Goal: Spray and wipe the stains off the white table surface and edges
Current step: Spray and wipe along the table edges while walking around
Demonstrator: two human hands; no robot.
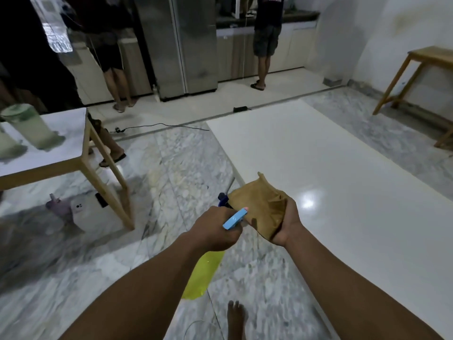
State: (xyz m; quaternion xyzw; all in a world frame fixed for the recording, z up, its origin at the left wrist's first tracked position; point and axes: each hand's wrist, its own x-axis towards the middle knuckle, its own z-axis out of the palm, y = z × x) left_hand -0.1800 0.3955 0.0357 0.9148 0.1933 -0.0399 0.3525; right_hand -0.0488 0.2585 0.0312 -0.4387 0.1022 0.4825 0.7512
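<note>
Left hand [215, 229] grips the spray bottle [203, 276], nozzle aimed at the cloth [257, 207] bunched in the right hand [286, 224], beside the counter [343, 182] edge, likely wetting it.

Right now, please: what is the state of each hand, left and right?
Left hand: closed in a grip on the blue-headed spray bottle of yellow liquid.
Right hand: closed, holding the crumpled brown cloth.

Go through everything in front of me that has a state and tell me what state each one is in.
Left hand: closed around the spray bottle's neck.
Spray bottle: held, hanging tilted, yellow liquid inside, blue nozzle aimed at the cloth.
Right hand: gripping the cloth.
Brown cloth: bunched, held above the table's near edge.
White table: bare, glossy, no stain visible.
</note>
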